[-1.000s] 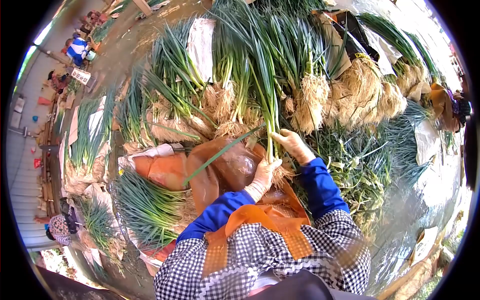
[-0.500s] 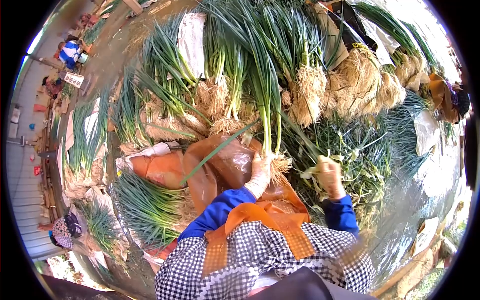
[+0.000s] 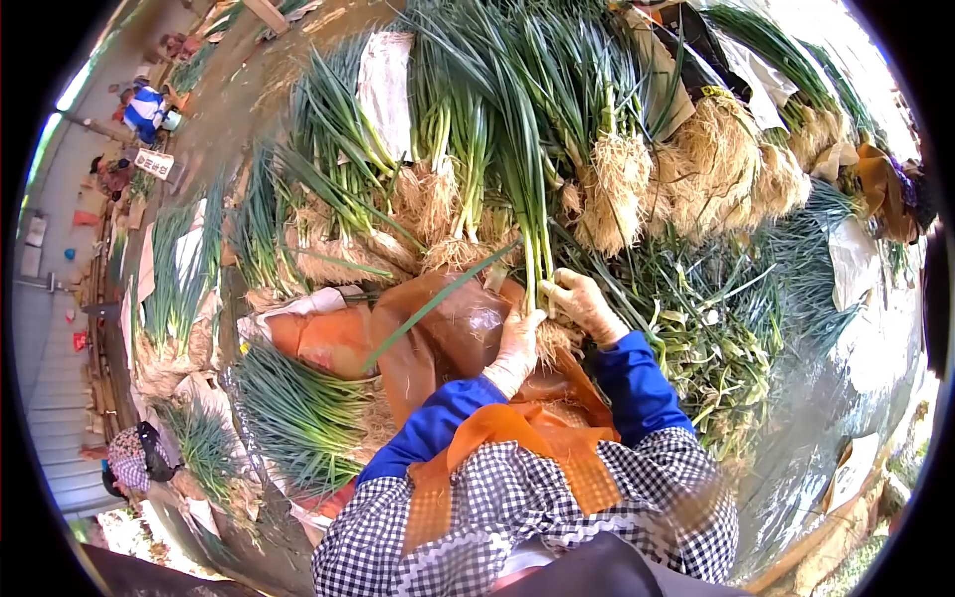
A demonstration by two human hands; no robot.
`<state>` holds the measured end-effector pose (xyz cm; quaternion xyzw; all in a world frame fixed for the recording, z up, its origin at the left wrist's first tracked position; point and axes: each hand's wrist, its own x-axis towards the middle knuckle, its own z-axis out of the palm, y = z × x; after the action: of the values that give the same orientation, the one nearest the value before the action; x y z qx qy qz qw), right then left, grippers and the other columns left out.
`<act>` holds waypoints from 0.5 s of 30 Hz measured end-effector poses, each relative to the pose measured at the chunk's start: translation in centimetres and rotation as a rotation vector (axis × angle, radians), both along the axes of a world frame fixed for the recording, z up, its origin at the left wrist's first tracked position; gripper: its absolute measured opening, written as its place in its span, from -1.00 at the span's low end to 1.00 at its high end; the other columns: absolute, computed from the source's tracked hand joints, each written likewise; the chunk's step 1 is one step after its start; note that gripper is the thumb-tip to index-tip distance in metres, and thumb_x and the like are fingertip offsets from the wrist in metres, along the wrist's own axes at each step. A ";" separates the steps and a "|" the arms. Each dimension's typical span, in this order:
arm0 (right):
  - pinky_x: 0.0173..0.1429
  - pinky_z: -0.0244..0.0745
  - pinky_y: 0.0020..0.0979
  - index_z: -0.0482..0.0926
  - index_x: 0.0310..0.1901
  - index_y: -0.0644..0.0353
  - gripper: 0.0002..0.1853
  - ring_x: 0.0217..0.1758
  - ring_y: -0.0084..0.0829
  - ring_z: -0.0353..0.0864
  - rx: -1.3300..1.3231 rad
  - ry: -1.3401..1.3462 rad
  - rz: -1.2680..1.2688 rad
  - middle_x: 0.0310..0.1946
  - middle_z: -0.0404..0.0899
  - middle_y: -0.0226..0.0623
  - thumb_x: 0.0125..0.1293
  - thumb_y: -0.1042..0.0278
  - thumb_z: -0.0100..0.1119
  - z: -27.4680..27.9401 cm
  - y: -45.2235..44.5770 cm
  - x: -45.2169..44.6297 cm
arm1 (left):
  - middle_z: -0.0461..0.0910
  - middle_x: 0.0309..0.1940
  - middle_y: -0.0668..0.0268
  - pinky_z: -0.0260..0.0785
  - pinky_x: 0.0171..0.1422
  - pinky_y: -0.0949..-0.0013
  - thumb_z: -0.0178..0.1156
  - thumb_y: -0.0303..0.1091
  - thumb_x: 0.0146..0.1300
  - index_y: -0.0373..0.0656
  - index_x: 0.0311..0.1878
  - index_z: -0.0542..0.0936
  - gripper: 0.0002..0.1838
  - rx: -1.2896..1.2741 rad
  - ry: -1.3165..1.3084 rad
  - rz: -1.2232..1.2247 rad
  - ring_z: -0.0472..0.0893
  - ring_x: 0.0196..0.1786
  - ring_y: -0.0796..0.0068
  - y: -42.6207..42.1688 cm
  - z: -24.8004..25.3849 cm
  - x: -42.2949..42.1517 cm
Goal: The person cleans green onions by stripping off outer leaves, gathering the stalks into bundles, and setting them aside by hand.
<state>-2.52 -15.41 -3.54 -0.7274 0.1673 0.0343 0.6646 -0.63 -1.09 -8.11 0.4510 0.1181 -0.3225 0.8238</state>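
A few scallions point(image 3: 536, 249) stand upright over my lap, leaves pointing away from me. My left hand point(image 3: 516, 350) is wrapped round their white lower stems. From the right, my right hand point(image 3: 585, 304) has its thumb and fingers closed on the same stems, just above the left hand. Beneath the hands hangs the tangle of pale roots point(image 3: 559, 340), partly covered by them. An orange-brown plastic apron point(image 3: 438, 318) covers my lap, and one loose green leaf point(image 3: 438, 303) lies across it.
Bundled scallions point(image 3: 438, 129) with bushy roots line the far side. A heap of stripped leaves point(image 3: 711, 338) lies at the right. Another scallion pile point(image 3: 293, 413) is at my left. Other people, one in blue and white point(image 3: 146, 111), are farther left.
My right hand has moved left from above the leaf heap, where it held leaf scraps, to the scallion stems. My left hand keeps its hold.
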 end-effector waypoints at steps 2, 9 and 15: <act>-0.32 0.40 -0.54 0.55 -0.23 0.30 -0.78 -0.44 -0.61 0.45 0.192 0.046 -0.079 -0.43 0.56 -0.38 0.26 0.29 0.16 -0.6 0.6 0.3 | 0.52 -0.25 0.29 0.45 -0.07 0.44 0.05 -0.60 0.16 -0.26 0.07 0.44 -0.64 0.007 0.040 0.007 0.53 -0.21 0.48 0.2 0.5 0.2; -0.25 0.41 -0.58 0.53 -0.15 0.28 -0.73 -0.45 -0.62 0.48 0.680 0.053 0.060 -0.44 0.56 -0.40 0.36 0.21 0.04 -0.9 0.9 0.1 | 0.51 -0.36 0.25 0.54 -0.34 0.30 0.00 -0.36 0.33 -0.18 0.06 0.45 -0.73 -0.221 0.272 -0.103 0.55 -0.32 0.39 1.3 1.0 0.1; -0.44 0.38 -0.40 0.56 -0.45 0.23 -0.72 -0.57 -0.53 0.42 -0.477 -0.218 0.224 -0.64 0.48 -0.33 0.30 0.19 0.12 1.4 0.6 -1.9 | 0.46 -0.43 0.30 0.50 -0.40 0.39 -0.02 -0.33 0.36 -0.23 0.03 0.43 -0.75 -0.245 0.452 0.049 0.52 -0.45 0.47 1.4 -0.8 1.0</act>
<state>-4.43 -14.79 -2.09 -0.8765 0.0169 -0.0112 0.4809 0.38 0.27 -8.96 0.2615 0.2701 -0.4071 0.8324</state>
